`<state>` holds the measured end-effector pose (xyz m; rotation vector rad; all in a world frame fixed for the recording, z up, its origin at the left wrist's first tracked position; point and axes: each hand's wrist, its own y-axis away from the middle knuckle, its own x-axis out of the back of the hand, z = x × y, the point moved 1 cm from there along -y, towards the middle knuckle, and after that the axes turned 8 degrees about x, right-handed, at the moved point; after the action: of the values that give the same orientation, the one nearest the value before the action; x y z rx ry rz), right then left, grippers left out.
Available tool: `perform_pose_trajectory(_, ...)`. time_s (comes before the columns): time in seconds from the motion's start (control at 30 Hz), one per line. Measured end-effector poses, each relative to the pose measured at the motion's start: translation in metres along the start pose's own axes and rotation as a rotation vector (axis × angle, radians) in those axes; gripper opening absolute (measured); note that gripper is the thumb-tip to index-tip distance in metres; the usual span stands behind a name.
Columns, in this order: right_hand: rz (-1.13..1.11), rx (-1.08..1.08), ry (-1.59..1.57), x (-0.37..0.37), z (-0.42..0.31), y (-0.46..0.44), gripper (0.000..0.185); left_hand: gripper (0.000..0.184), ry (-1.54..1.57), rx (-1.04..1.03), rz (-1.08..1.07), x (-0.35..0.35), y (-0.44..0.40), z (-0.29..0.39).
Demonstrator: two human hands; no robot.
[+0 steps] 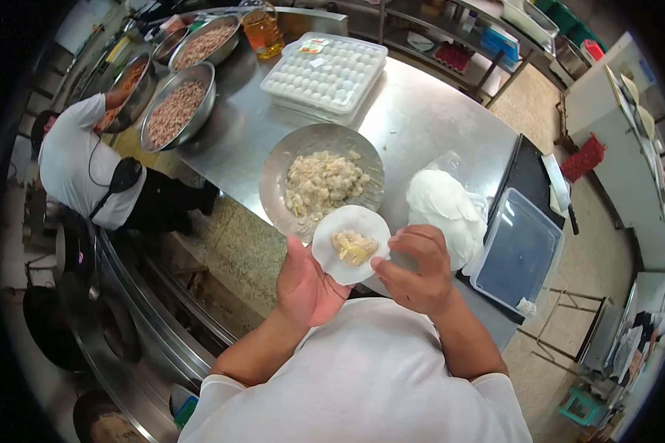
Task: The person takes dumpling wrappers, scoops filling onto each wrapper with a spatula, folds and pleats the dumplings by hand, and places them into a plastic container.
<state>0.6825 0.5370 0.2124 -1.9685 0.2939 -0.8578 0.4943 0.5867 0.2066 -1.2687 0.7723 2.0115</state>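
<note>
In the middle of the frame, a thin round white wrapper [325, 247] lies across the left hand [307, 288], which is turned palm up. That grip is loose and spread, cradling the wrapper from below, the thumb standing up by its left edge. A small mound of pale, yellowish filling [353, 248] sits at the wrapper's centre. The right hand [421, 277] comes in from the right with its fingers curled, thumb and forefinger at the wrapper's right edge; from where I stand I can't make out whether that grip has pinched the edge or only touches it.

Just above the wrapper, a wide metal bowl [273, 170] on the steel desk [414, 111] holds a heap of chunky pale mixture [321, 181]. To the right of the hands rests a soft white pile [443, 214], partly in clear plastic. Further right are a see-through plastic container [517, 240] and, above it, a broad-bladed knife [556, 181] with a dark handle.

Toward the top centre stands a clear-lidded box [295, 102] packed with rows of white rounded pieces, and a jug of golden liquid [262, 33] is near its left corner. At upper left, beside a metal bowl of pinkish mince [177, 111], a co-worker [89, 162] in a white shirt reaches an arm toward another bowl.
</note>
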Motion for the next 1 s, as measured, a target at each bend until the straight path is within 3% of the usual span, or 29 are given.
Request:
perform_pose_trajectory(0.07, -0.011, 0.005, -0.012, 0.01, 0.0, -0.001, 0.037, 0.096, -0.046, 0.031, -0.01, -0.009, -0.003, -0.003)
perform_pose_trajectory(0.1, -0.001, 0.003, 0.0, 0.012, 0.0, 0.001, 0.037, 0.095, -0.238, 0.064, 0.091, -0.013, -0.003, -0.004)
perform_pose_trajectory(0.17, 0.15, -0.189, -0.182, 0.017, -0.001, 0.005, 0.036, 0.095, -0.436, 0.105, 0.186, -0.014, 0.0, -0.008)
perform_pose_trajectory(0.23, 0.17, -0.327, -0.338, 0.025, -0.011, -0.001, 0.034, 0.084, -1.0, -0.072, 0.019, -0.013, 0.004, -0.006)
perform_pose_trajectory(0.27, 0.182, -0.459, -0.508, 0.029, -0.016, -0.003, 0.033, 0.084, -1.002, -0.067, 0.016, -0.013, 0.004, -0.007)
perform_pose_trajectory(0.33, 0.155, -0.494, -0.557, 0.034, -0.026, -0.003, 0.034, 0.077, -0.859, -0.178, -0.056, -0.017, 0.0, -0.005)
perform_pose_trajectory(0.37, 0.122, -0.526, -0.607, 0.034, -0.029, -0.001, 0.035, 0.07, -0.96, -0.336, -0.137, -0.017, -0.005, -0.005)
perform_pose_trajectory(0.4, 0.126, -0.529, -0.608, 0.034, -0.03, 0.0, 0.035, 0.07, -0.962, -0.332, -0.136, -0.017, -0.007, -0.005)
perform_pose_trajectory(0.47, 0.108, -0.374, -0.466, 0.036, -0.033, 0.003, 0.033, 0.066, -0.895, -0.355, -0.277, -0.019, -0.009, -0.006)
perform_pose_trajectory(0.67, -0.018, -0.136, -0.235, 0.049, -0.036, -0.008, 0.026, 0.054, -1.118, -0.418, -0.313, -0.028, -0.007, -0.004)
perform_pose_trajectory(0.9, 0.03, -0.193, -0.281, 0.054, -0.041, -0.017, 0.026, 0.049, -1.231, -0.422, -0.343, -0.041, -0.004, -0.005)
perform_pose_trajectory(0.97, -0.063, -0.159, -0.298, 0.055, -0.04, -0.011, 0.027, 0.044, -0.838, -0.36, -0.147, -0.041, 0.002, -0.02)
perform_pose_trajectory(1.0, -0.062, -0.159, -0.3, 0.056, -0.041, -0.008, 0.027, 0.044, -0.839, -0.359, -0.145, -0.039, 0.002, -0.016)
